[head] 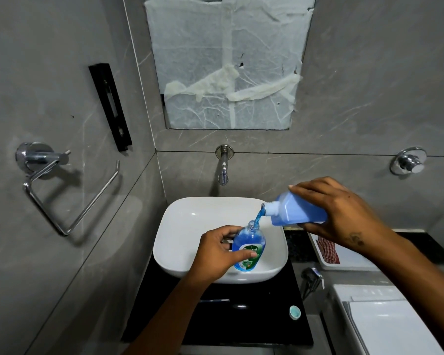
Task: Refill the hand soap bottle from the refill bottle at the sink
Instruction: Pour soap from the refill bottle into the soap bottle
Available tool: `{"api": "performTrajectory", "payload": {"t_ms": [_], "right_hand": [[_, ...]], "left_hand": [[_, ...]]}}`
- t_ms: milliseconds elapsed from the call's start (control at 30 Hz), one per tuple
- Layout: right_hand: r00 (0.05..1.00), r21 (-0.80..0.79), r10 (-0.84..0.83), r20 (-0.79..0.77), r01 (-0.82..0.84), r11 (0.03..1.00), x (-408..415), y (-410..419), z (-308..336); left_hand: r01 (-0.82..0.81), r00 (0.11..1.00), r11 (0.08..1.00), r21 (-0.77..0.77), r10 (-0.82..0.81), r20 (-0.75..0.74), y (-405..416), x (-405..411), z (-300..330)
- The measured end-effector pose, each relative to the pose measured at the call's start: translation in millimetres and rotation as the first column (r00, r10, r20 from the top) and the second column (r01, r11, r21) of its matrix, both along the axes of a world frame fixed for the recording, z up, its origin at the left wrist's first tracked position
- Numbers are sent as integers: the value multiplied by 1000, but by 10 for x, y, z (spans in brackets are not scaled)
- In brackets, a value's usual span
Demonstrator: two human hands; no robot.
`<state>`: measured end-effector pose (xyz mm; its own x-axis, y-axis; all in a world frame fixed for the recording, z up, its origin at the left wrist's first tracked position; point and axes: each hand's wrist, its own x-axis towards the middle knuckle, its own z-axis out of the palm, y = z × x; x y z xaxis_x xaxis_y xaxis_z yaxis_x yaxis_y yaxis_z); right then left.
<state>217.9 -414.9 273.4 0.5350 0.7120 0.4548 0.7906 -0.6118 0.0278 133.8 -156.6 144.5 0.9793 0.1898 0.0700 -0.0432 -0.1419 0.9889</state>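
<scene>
My left hand (pixel 217 249) grips the clear hand soap bottle (pixel 249 243), which stands with its neck open inside the white sink basin (pixel 187 226). The bottle holds blue liquid and has a green label. My right hand (pixel 336 208) holds the pale blue refill bottle (pixel 296 211) tipped to the left above it. A blue stream of soap (pixel 259 217) runs from the refill bottle's mouth into the hand soap bottle's neck.
A wall tap (pixel 223 166) juts out above the basin. A small teal cap (pixel 294 312) lies on the black counter (pixel 241 321) at the right. A white tray (pixel 344 260) with a checked cloth (pixel 328 249) sits right of the sink. A towel ring (pixel 62 190) hangs on the left wall.
</scene>
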Motion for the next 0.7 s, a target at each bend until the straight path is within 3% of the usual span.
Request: {"api": "performTrajectory", "payload": {"t_ms": [700], "right_hand": [[1000, -15, 3, 15, -3, 1000, -95, 24, 55]], "left_hand": [[12, 1000, 1000, -19, -11, 18, -37, -23, -5]]}}
